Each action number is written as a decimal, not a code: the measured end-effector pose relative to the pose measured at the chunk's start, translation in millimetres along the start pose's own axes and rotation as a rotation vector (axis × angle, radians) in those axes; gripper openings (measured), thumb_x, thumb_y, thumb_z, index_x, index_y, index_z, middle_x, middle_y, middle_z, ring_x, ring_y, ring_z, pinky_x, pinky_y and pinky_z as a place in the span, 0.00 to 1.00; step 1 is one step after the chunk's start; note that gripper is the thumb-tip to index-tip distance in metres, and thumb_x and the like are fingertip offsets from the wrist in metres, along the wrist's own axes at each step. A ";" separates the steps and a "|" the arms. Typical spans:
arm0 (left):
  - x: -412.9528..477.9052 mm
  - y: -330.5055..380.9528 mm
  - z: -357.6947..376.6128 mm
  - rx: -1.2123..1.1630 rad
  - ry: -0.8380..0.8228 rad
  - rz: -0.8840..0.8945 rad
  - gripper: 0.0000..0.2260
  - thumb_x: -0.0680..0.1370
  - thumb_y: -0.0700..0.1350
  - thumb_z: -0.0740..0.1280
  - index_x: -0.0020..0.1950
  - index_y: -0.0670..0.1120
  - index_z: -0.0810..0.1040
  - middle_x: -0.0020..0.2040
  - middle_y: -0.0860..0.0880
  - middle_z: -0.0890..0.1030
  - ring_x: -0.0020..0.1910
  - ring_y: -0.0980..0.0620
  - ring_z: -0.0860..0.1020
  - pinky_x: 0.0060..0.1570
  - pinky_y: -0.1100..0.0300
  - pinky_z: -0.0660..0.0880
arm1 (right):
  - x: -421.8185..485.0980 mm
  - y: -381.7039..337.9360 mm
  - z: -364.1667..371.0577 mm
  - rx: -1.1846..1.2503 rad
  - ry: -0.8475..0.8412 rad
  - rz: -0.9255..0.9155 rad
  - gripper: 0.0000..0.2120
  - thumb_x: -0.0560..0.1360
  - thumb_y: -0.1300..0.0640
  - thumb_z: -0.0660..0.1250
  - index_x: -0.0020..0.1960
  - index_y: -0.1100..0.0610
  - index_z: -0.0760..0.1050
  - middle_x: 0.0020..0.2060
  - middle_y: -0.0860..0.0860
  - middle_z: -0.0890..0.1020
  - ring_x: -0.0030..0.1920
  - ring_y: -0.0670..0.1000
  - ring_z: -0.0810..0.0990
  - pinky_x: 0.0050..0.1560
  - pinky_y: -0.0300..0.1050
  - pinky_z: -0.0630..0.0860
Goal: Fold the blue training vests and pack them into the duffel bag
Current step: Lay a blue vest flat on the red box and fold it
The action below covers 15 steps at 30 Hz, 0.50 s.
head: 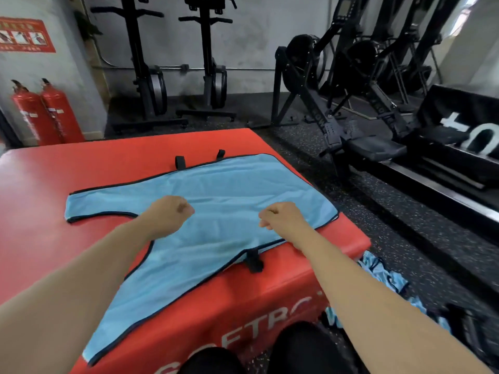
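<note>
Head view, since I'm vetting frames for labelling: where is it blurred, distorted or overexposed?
Head view: the blue vest on the red padded box is fairly sharp under soft, even light; lower right, the floor vests and dark bag smear into blur; wide-angle bending curves the box's edges; the bright patch at top right is washed out.

A red padded foam box [81, 171] with white lettering on its near side stands on speckled black rubber flooring [391, 233]. Beyond its far left corner, two red fire extinguishers [46, 114] stand against a grey wall, below a red poster [27, 35]. Two black upright ski machines [151, 76] stand beyond its far edge, and black rowing machines [337, 103] lie to its right.
</note>
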<state>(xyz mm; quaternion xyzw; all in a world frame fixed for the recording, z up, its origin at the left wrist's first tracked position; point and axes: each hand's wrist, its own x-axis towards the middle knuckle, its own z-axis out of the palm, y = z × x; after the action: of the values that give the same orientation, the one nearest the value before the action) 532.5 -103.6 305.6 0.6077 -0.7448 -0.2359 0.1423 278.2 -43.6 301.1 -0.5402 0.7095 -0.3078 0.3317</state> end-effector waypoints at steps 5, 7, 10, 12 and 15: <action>-23.4 33.7 68.3 0.041 -0.052 -0.024 0.03 0.78 0.44 0.63 0.46 0.50 0.76 0.47 0.49 0.81 0.46 0.47 0.79 0.45 0.60 0.72 | 9.1 85.8 -67.9 -0.466 0.249 0.046 0.11 0.78 0.57 0.61 0.52 0.59 0.80 0.53 0.58 0.81 0.56 0.60 0.77 0.55 0.50 0.73; -27.6 38.9 84.2 0.140 -0.088 -0.061 0.04 0.78 0.46 0.60 0.48 0.49 0.73 0.53 0.46 0.81 0.53 0.45 0.78 0.53 0.56 0.74 | 13.7 104.4 -80.1 -0.563 0.222 0.036 0.12 0.79 0.56 0.60 0.58 0.56 0.79 0.57 0.56 0.80 0.60 0.60 0.75 0.58 0.51 0.71; -35.0 52.6 89.4 0.314 -0.148 -0.105 0.11 0.75 0.53 0.61 0.52 0.49 0.75 0.56 0.47 0.78 0.58 0.43 0.76 0.57 0.49 0.75 | 24.3 122.3 -83.1 -0.727 0.112 -0.049 0.14 0.79 0.51 0.58 0.60 0.49 0.77 0.58 0.54 0.77 0.62 0.59 0.73 0.61 0.51 0.68; -39.6 61.3 87.2 0.386 -0.226 -0.113 0.18 0.69 0.59 0.66 0.54 0.52 0.76 0.56 0.48 0.75 0.57 0.44 0.74 0.57 0.49 0.75 | 28.1 126.4 -84.3 -0.846 0.095 -0.102 0.15 0.80 0.51 0.56 0.62 0.50 0.75 0.60 0.54 0.76 0.63 0.58 0.72 0.65 0.51 0.65; -45.6 67.9 82.8 0.497 -0.283 -0.087 0.20 0.67 0.58 0.72 0.56 0.52 0.76 0.57 0.47 0.72 0.58 0.45 0.73 0.56 0.52 0.75 | 26.7 127.2 -89.8 -0.994 0.065 -0.146 0.16 0.79 0.52 0.57 0.65 0.50 0.72 0.62 0.54 0.75 0.65 0.56 0.71 0.68 0.50 0.61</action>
<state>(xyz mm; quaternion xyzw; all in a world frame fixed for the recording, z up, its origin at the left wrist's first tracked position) 444.4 -34.3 274.5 0.6164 -0.7654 -0.1344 -0.1266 129.3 -33.6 249.3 -0.6713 0.7406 0.0284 -0.0107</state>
